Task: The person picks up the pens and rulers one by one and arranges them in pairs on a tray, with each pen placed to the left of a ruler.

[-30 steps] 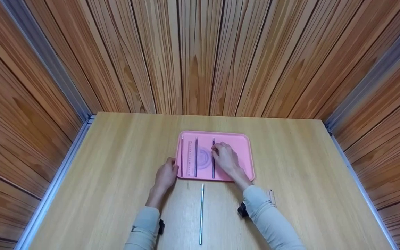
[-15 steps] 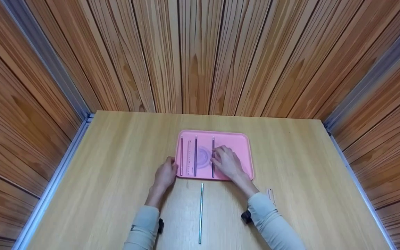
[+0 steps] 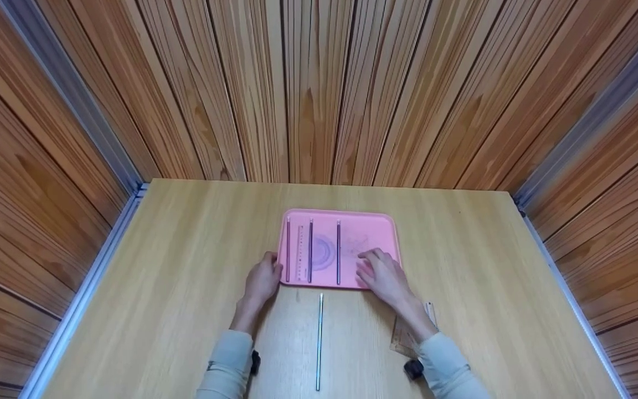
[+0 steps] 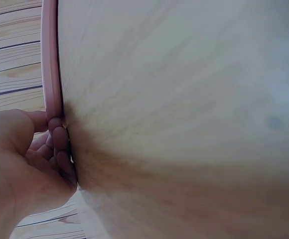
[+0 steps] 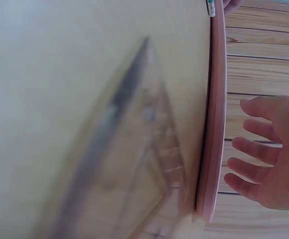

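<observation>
a: obstructions?
b: right forearm (image 3: 420,326) partly covers one set square (image 3: 404,339); one shiny rod (image 3: 319,343) lies before the pink tray (image 3: 371,220) on the table (image 3: 197,238).
a: changed?
b: right hand (image 3: 385,277) has left the rightmost pencil (image 3: 338,252), fingers spread; left hand (image 3: 262,278) pinches tray rim.
a: inside?
b: three pencils, one ruler (image 3: 300,252), one protractor (image 3: 325,249).

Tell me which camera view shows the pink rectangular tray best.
The head view shows nearly the whole pink rectangular tray, the right hand covering part. The left wrist view shows only an edge, pinched by the left hand; the right wrist view, only a side strip.
</observation>
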